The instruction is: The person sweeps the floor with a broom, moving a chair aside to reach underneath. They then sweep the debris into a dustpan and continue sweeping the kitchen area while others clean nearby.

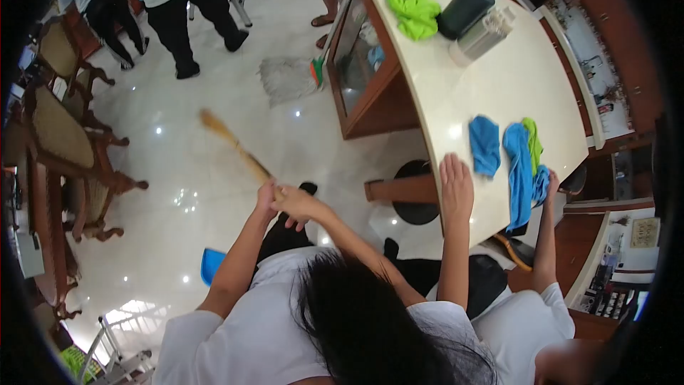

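Observation:
In front of my body, both my hands grip a straw-coloured broom (246, 157). My left hand (266, 199) wraps round its near end. Right beside it, my right hand (298, 204) is closed on the same end, some fingers bent underneath. The broom slants away to the upper left over the white tiled floor, its far end blurred by motion. A blue dustpan-like piece (211, 265) lies on the floor, partly hidden by my left arm. Dark hair (370, 314) hangs across the lower middle of the view.
Right of me, a person's hand (456, 182) rests on the counter (513, 85); their other hand (551, 184) touches blue cloths (516, 164). Bottles (470, 7) and a green cloth (413, 16) stand farther along. A mop (288, 80), people (174, 0) and carved chairs (64, 135) surround the floor.

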The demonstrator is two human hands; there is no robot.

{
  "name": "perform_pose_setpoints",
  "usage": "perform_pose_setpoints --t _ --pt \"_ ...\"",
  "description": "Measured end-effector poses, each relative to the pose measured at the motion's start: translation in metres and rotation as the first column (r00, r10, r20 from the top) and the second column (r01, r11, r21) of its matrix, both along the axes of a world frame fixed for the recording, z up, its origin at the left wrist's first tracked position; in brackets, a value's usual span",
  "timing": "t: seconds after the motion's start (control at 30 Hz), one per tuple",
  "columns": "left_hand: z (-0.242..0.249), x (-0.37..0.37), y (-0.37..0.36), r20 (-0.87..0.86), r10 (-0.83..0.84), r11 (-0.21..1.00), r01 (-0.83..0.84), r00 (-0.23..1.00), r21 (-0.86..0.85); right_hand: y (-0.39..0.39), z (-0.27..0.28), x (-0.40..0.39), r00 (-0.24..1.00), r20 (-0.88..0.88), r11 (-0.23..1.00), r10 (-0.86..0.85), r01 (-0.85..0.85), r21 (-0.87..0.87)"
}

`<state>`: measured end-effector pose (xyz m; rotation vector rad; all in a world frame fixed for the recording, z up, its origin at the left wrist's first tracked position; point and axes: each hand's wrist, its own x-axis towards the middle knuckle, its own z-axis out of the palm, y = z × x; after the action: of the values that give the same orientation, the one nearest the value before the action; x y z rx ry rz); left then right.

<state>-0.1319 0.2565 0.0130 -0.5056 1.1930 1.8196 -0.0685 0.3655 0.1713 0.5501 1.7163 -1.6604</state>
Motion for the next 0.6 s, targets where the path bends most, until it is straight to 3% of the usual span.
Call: perform_pose_setpoints --t 0.07,0.1,0.17,0.3,0.37,0.47,0.57,0.6 --pt "-0.005 0.024 -0.001 -0.068 -0.140 0.972 0.124 0.988 -0.201 0.000 -0.018 0.036 0.978 0.039 0.955 -0.206 0.210 -0.212" --pt "0.005 0.041 0.000 -0.056 -0.135 0.970 0.120 0.989 -0.210 0.001 -0.035 0.053 0.960 0.080 0.918 -0.269 0.281 -0.280" --pt "0.049 0.070 -0.007 -0.120 -0.391 0.904 0.357 0.912 -0.234 -0.001 -0.050 0.087 0.918 0.174 0.861 -0.357 0.396 -0.320" --pt "0.053 0.112 -0.078 -0.107 -0.466 0.881 0.449 0.878 -0.148 -0.006 -0.043 0.161 0.808 0.203 0.807 -0.553 0.580 -0.110" --pt "0.045 0.134 -0.132 -0.140 -0.467 0.850 0.399 0.873 -0.344 0.000 -0.016 0.185 0.776 0.225 0.795 -0.589 0.607 -0.012" --pt "0.014 0.182 -0.235 -0.053 -0.351 0.773 0.257 0.935 -0.580 0.022 -0.010 0.220 0.777 0.163 0.794 -0.608 0.596 0.122" --pt "0.003 0.247 -0.335 0.121 -0.112 0.719 0.165 0.986 -0.675 0.039 -0.042 0.223 0.844 0.067 0.789 -0.531 0.465 0.401" --pt "0.005 0.270 -0.361 0.148 0.031 0.699 0.084 0.988 -0.710 0.048 -0.082 0.222 0.849 0.003 0.774 -0.528 0.480 0.412"
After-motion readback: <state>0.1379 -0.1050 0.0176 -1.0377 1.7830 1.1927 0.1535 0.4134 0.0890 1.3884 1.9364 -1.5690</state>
